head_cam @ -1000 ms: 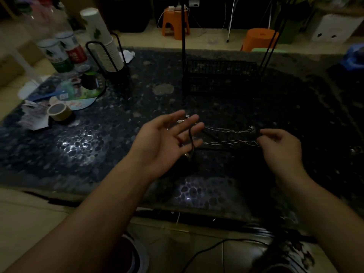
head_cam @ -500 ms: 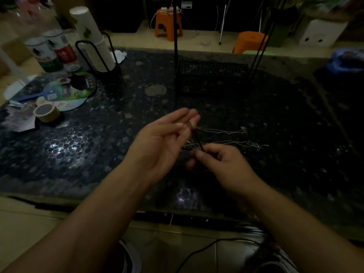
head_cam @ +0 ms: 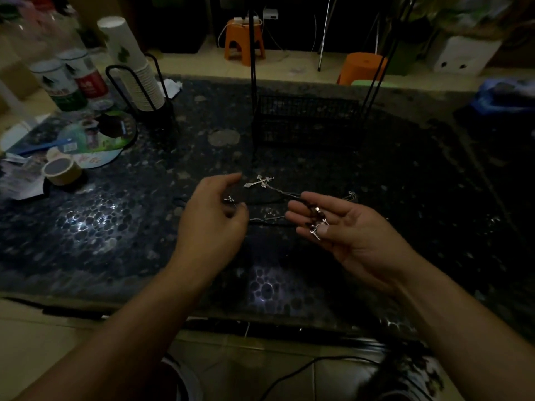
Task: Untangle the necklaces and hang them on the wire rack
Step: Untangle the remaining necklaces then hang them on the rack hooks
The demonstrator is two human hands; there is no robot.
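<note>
Tape roll (head_cam: 61,170), cup stack (head_cam: 136,70) leftward

The table (head_cam: 115,227) was dark, mottled with a pebble pattern that glinted white in patches. The wire rack (head_cam: 307,120) was black; the cross pendant (head_cam: 260,181) silver. Beads (head_cam: 315,217) in the right hand (head_cam: 347,230) looked dark reddish-brown — with small silver pieces. Two stools (head_cam: 244,39) were orange, the paper cups (head_cam: 136,73) white with a green motif, the tape roll (head_cam: 62,170) tan.
</note>
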